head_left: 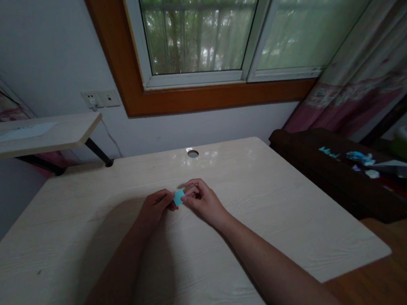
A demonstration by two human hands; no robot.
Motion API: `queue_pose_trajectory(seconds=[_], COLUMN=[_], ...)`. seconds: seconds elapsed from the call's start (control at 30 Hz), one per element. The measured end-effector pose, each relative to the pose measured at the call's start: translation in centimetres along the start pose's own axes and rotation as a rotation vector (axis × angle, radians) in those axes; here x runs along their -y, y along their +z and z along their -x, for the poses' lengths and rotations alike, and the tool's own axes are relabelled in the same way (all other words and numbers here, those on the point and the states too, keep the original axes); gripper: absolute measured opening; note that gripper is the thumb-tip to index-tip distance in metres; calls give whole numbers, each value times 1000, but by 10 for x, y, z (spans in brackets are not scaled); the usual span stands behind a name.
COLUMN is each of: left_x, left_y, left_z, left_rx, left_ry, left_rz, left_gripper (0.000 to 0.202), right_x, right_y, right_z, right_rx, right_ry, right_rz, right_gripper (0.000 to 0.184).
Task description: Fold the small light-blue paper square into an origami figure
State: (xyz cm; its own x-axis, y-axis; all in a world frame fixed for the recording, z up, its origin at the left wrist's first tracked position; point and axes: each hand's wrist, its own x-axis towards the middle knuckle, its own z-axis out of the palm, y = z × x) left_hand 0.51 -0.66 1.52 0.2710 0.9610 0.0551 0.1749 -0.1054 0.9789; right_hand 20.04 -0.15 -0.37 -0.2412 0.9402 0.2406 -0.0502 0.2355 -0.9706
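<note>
- a blue paper piece (179,197) is held between both hands, low over the middle of the worktop (286,211).
- it is judged already folded small; no finished shape is made out.
- left hand (155,207): fingers closed, pinched on the piece's left edge.
- right hand (201,200): fingers curled, pinched on its right edge.

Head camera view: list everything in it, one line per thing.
blue paper: one small piece, light blue, pinched between both hands above the desk's middle
desk: one, pale wood, fills the foreground
cable hole: one, round, near the desk's far edge
shelf: one, pale wood, raised at left
wall sockets: two plates, white, on the wall left of the window
window: one, white frame, brown surround, top centre
curtain: one, pale with pink band, right
dark side unit: one, dark brown, right, small items on top
left hand: one, holding the paper
right hand: one, holding the paper
</note>
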Motion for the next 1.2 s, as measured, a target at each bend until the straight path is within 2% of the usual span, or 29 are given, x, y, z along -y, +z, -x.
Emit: queue_pose_trajectory(seconds=[0.27,0.53,0.87,1.03,1.2], left_x=[-3,1,7,9,6], left_y=[0,2,1,1,1], left_z=[0,-1,-2,-2,0], left_rx=[4,35,-39,-55,-94], left_ry=[-1,36,143,138,148], left_rz=[-92,-147,-217,-243,-283], left_gripper=[32,29,24,22,19], right_x=[0,-3,-4,2,7], right_y=[0,0,1,1,-1], right_z=[-1,-1,-3,-1,1], right_rx=[-45,-4,-43,-54,-5], right_ry=[0,30,50,55,20], right_rz=[-30,-44,-122,-33,156], right_gripper=[34,41,38,33,15])
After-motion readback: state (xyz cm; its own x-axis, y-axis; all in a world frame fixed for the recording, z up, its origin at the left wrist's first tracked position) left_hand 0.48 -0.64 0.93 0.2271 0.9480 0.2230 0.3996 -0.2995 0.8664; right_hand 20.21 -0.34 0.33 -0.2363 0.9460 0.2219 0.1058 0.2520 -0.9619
